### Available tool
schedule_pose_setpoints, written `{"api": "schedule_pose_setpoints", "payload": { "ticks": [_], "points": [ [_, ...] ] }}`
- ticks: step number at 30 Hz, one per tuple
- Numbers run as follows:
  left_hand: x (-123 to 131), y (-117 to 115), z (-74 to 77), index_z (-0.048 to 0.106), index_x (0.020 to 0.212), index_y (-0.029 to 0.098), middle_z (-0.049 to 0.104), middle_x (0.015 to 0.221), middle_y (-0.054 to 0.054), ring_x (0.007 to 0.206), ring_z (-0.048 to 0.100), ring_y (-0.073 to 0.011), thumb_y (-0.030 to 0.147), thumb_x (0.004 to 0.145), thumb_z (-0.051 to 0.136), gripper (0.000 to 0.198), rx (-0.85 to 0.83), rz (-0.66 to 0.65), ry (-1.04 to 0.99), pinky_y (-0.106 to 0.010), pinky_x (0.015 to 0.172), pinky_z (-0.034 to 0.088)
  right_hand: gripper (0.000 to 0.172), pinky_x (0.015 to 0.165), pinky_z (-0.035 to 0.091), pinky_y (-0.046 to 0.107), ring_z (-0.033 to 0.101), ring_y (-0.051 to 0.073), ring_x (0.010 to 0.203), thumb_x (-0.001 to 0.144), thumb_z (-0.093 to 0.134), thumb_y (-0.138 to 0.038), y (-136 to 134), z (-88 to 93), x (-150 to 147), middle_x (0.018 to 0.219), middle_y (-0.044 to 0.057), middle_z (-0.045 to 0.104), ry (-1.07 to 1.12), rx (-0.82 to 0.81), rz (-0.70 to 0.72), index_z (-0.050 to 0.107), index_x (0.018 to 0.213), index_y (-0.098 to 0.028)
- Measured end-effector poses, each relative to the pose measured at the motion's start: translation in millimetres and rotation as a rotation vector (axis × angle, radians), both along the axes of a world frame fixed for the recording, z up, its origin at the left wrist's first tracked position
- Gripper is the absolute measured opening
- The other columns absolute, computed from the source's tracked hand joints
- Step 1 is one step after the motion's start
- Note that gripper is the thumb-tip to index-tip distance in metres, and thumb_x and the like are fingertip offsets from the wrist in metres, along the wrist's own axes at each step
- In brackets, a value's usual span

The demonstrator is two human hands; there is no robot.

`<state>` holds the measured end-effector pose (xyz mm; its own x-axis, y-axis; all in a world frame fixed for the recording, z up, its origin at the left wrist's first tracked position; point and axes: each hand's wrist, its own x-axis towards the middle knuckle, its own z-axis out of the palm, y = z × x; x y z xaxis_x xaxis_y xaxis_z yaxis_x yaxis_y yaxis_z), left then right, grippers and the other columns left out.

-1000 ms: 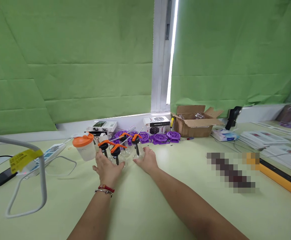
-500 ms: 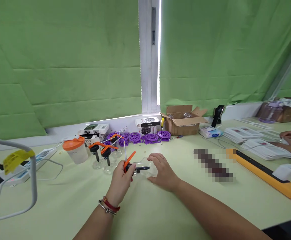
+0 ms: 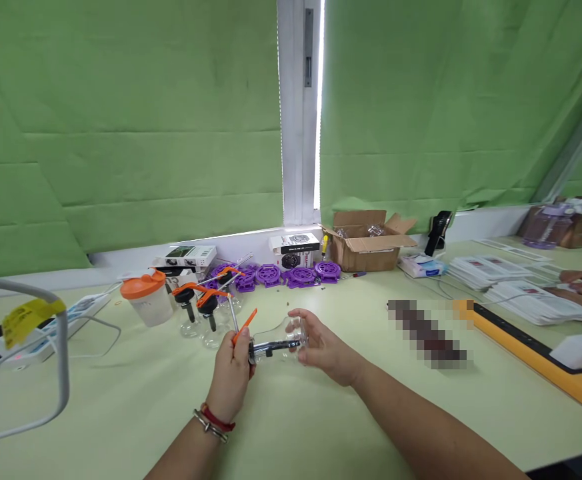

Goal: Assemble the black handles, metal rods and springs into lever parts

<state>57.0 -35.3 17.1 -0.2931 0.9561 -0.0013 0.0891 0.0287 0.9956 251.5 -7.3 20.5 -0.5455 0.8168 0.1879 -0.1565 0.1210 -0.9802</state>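
One clear bottle (image 3: 277, 337) in two hands (image 3: 331, 352), three others (image 3: 211, 327) nearby

Open cardboard box (image 3: 373, 260) beside soft pack (image 3: 422, 267), green blinds (image 3: 421, 113) behind.

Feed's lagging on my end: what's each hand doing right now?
Left hand: closed, holding the clear bottle by its top end.
Right hand: curled around the bottle's wide base.

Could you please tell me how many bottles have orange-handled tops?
4: one bottle between the left hand and right hand; two bottles standing left; a fourth bottle partly hidden behind them.
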Motion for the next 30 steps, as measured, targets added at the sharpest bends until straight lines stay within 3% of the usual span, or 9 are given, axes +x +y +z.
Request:
{"api": "schedule_pose_setpoints", "payload": {
  "ticks": [3, 8, 13, 15, 18, 21, 24, 26, 30],
  "points": [
    [-5, -2, 4.8, 0.039, 0.067, 0.021, 0.039, 0.051, 0.008, 0.041, 0.039, -0.0076, 0.055, 0.078, 0.044, 0.037, 0.003, -0.043, 0.003, -0.018, 0.038, 0.034, 0.075, 0.086, 0.04, 0.035, 0.037, 0.025, 0.121, 0.056, 0.075, -0.035, -1, 6.8, 9, 0.136, 0.008, 0.031, -0.079, 0.229, 0.031, 0.042, 0.123, -0.031],
    [-11, 0, -3.1, 0.04, 0.068, 0.021, 0.04, 0.049, 0.008, 0.042, 0.042, -0.0092, 0.048, 0.079, 0.048, 0.03, 0.148, 0.013, 0.21, -0.02, 0.041, 0.037, 0.061, 0.068, 0.049, 0.038, 0.057, 0.023, 0.093, 0.075, 0.05, -0.06, 7, -3.9, 9, 0.124, 0.011, 0.044, -0.095, -0.245, -0.008, 0.036, 0.128, -0.032],
    [-13, 2, -3.6, 0.04, 0.069, 0.022, 0.044, 0.05, 0.006, 0.044, 0.045, -0.0111, 0.048, 0.081, 0.045, 0.029, 0.147, 0.055, 0.265, -0.022, 0.044, 0.038, 0.065, 0.09, 0.041, 0.038, 0.042, 0.024, 0.118, 0.058, 0.076, -0.04, 16, -7.9, 10, 0.132, 0.007, 0.042, 0.048, -0.033, -0.084, 0.049, 0.116, -0.031],
    [-12, 2, -3.7, 0.04, 0.07, 0.022, 0.046, 0.051, 0.006, 0.045, 0.046, -0.0115, 0.047, 0.081, 0.045, 0.028, 0.169, 0.036, 0.334, -0.022, 0.045, 0.037, 0.055, 0.08, 0.046, 0.039, 0.053, 0.024, 0.106, 0.069, 0.058, -0.059, 19, -8.6, 9, 0.12, 0.009, 0.051, 0.061, -0.219, -0.073, 0.05, 0.113, -0.027],
    [-11, 2, -6.5, 0.041, 0.071, 0.022, 0.047, 0.053, 0.005, 0.047, 0.046, -0.0122, 0.046, 0.081, 0.047, 0.026, 0.227, -0.005, 0.428, -0.023, 0.047, 0.037, 0.063, 0.054, 0.05, 0.033, 0.063, 0.021, 0.071, 0.074, 0.04, -0.07, 20, -10.8, 6, 0.098, 0.01, 0.058, -0.067, -0.473, 0.041, 0.048, 0.113, -0.022],
    [-11, 4, -8.9, 0.042, 0.072, 0.023, 0.05, 0.054, 0.004, 0.048, 0.047, -0.0132, 0.047, 0.081, 0.046, 0.026, 0.234, 0.004, 0.415, -0.024, 0.048, 0.038, 0.065, 0.064, 0.05, 0.03, 0.06, 0.018, 0.086, 0.061, 0.073, -0.044, 19, -11.2, 7, 0.119, 0.009, 0.049, 0.004, -0.258, 0.029, 0.047, 0.118, -0.027],
    [-12, 4, -9.0, 0.039, 0.07, 0.023, 0.047, 0.052, 0.005, 0.047, 0.047, -0.0131, 0.047, 0.082, 0.043, 0.027, 0.208, 0.021, 0.365, -0.024, 0.048, 0.038, 0.079, 0.083, 0.046, 0.032, 0.049, 0.019, 0.106, 0.049, 0.082, -0.027, 18, -11.3, 8, 0.133, 0.005, 0.038, 0.128, -0.082, 0.002, 0.047, 0.119, -0.032],
    [-12, 3, -8.8, 0.041, 0.072, 0.023, 0.047, 0.052, 0.005, 0.048, 0.047, -0.0131, 0.046, 0.083, 0.043, 0.026, 0.217, 0.02, 0.369, -0.024, 0.048, 0.038, 0.067, 0.081, 0.048, 0.035, 0.051, 0.019, 0.104, 0.059, 0.075, -0.041, 18, -13.2, 5, 0.128, 0.005, 0.042, 0.168, -0.167, 0.003, 0.046, 0.119, -0.032],
    [-10, 1, -9.5, 0.046, 0.078, 0.022, 0.05, 0.056, 0.004, 0.051, 0.046, -0.0129, 0.046, 0.081, 0.047, 0.024, 0.298, -0.034, 0.438, -0.025, 0.051, 0.039, 0.063, 0.049, 0.049, 0.033, 0.062, 0.02, 0.067, 0.074, 0.034, -0.073, 19, -16.2, -1, 0.098, 0.008, 0.055, -0.02, -0.516, 0.104, 0.042, 0.114, -0.025]
  ]
}}
